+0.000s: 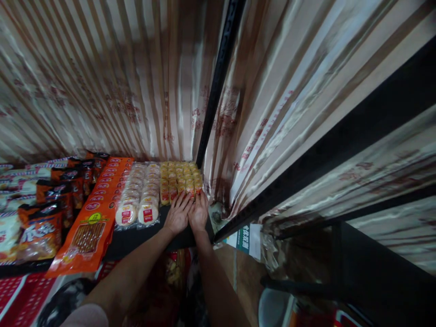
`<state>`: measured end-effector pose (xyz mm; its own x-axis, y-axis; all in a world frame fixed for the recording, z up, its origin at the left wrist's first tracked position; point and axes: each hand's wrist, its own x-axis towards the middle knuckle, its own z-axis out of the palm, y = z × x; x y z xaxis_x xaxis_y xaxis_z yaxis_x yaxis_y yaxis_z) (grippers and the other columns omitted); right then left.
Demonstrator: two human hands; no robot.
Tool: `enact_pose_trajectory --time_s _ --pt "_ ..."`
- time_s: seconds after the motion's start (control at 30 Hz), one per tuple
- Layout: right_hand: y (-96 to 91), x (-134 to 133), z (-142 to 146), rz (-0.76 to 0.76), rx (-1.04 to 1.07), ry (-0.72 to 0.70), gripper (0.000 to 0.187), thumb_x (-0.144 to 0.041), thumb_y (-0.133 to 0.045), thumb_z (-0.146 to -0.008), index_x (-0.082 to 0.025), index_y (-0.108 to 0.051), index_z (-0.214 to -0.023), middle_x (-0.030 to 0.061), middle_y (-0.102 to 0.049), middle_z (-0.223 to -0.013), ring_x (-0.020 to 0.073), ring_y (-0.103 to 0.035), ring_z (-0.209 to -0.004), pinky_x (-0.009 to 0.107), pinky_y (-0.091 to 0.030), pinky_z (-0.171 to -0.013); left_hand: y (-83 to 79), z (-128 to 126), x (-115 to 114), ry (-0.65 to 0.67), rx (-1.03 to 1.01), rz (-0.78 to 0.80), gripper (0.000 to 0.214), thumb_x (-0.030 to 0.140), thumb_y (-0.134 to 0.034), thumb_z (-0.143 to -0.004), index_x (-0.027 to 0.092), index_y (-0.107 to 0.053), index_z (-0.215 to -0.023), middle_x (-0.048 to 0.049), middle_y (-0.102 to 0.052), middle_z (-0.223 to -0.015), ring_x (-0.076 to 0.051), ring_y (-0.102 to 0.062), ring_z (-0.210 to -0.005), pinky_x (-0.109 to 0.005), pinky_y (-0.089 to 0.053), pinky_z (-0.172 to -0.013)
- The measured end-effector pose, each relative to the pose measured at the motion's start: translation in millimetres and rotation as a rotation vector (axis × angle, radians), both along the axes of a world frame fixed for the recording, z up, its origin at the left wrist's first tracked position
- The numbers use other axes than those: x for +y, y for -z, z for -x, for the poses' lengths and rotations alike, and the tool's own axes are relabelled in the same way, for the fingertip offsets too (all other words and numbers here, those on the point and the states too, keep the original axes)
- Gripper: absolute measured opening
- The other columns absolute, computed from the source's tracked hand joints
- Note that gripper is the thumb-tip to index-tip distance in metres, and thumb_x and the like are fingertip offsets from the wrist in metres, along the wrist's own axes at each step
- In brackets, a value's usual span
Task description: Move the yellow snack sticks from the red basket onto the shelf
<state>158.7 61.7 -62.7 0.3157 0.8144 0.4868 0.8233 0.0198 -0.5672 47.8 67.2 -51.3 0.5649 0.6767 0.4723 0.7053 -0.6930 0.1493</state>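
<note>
My left hand (177, 211) and my right hand (198, 211) lie side by side at the front of several rows of small yellow snack packets (179, 175). Their fingers are stretched out and touch the front packets, with nothing gripped. The fingertips partly cover the orange-and-yellow fronts. Just left of my left hand are two rows of round white crackers (148, 213) in clear wrappers with red labels. Everything sits on a black shelf (146, 237), its bare front strip showing under my wrists.
Orange flat snack packs (89, 231) overlap in a row farther left, beside black-and-orange snack bags (41, 232). A black upright post (218, 86) marks the shelf's back corner. Pleated curtains (136, 72) hang behind and right. Below are a red basket (20, 295) and a pale bucket (272, 306).
</note>
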Motion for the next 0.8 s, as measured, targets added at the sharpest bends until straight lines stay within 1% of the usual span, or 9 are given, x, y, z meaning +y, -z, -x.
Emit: enact_pose_trajectory --time_s 0.2,0.3,0.37,0.5,0.63,0.73,0.8 --pt "-8.0 -5.1 0.4 -0.039 0.017 -0.052 0.042 -0.011 -0.036 -0.079 -0.011 -0.056 -0.117 0.0117 -0.041 -0.137 0.0197 -0.031 -0.128 0.04 -0.032 -0.104 -2.6 0.8 -0.7 0.038 -0.005 -0.015 0.047 0.017 -0.039 -0.083 0.012 -0.044 -0.129 -0.0101 -0.036 -0.141 -0.024 -0.019 -0.135 -0.047 -0.023 -0.108" --pt "-14.2 -14.1 2.7 -0.05 0.03 -0.073 0.043 -0.009 -0.036 -0.077 -0.014 -0.059 -0.113 0.0109 -0.043 -0.135 0.0192 -0.035 -0.125 0.04 -0.032 -0.103 -2.3 -0.2 -3.8 0.061 -0.007 -0.006 0.047 0.02 -0.038 -0.085 0.009 -0.042 -0.13 -0.0128 -0.035 -0.141 -0.023 -0.018 -0.136 -0.046 -0.023 -0.108" --pt "-18.2 -22.9 5.1 -0.051 0.036 -0.085 0.044 -0.007 -0.036 -0.076 -0.014 -0.059 -0.112 0.0108 -0.045 -0.133 0.0187 -0.037 -0.123 0.039 -0.033 -0.103 -1.8 -0.5 -10.7 0.053 -0.03 0.012 0.046 0.022 -0.037 -0.086 0.008 -0.041 -0.129 -0.0144 -0.035 -0.141 -0.022 -0.016 -0.137 -0.046 -0.024 -0.108" --pt "-23.2 -46.2 13.4 -0.029 0.069 -0.086 0.043 -0.008 -0.034 -0.077 -0.014 -0.06 -0.111 0.0111 -0.051 -0.127 0.0178 -0.044 -0.117 0.036 -0.036 -0.1 -1.6 3.3 -35.5 0.037 -0.093 0.091 0.046 0.025 -0.038 -0.085 0.007 -0.043 -0.128 -0.0161 -0.037 -0.139 -0.023 -0.015 -0.137 -0.046 -0.029 -0.106" --pt "-23.4 -75.1 26.9 0.024 0.119 -0.093 0.042 -0.013 -0.031 -0.082 -0.012 -0.059 -0.113 0.0117 -0.06 -0.115 0.0177 -0.052 -0.107 0.032 -0.041 -0.094 -2.5 14.7 -65.1 0.058 -0.136 0.174 0.047 0.026 -0.039 -0.084 0.008 -0.043 -0.127 -0.0159 -0.04 -0.137 -0.024 -0.019 -0.136 -0.045 -0.037 -0.102" --pt "-24.9 -97.1 36.8 0.079 0.172 -0.064 0.041 -0.024 -0.031 -0.087 -0.011 -0.054 -0.119 0.0116 -0.065 -0.106 0.0178 -0.058 -0.098 0.029 -0.044 -0.086 -2.7 26.6 -88.3 0.058 -0.176 0.165 0.046 0.023 -0.038 -0.083 0.008 -0.045 -0.126 -0.0163 -0.048 -0.13 -0.024 -0.022 -0.135 -0.045 -0.037 -0.103" --pt "-27.5 -110.0 42.4 0.135 0.188 -0.039 0.044 -0.033 -0.033 -0.089 -0.011 -0.051 -0.123 0.0116 -0.067 -0.101 0.018 -0.062 -0.091 0.027 -0.046 -0.08 -2.0 36.4 -105.5 0.04 -0.203 0.153 0.045 0.018 -0.037 -0.083 0.006 -0.046 -0.125 -0.0165 -0.05 -0.126 -0.023 -0.023 -0.134 -0.043 -0.036 -0.105"
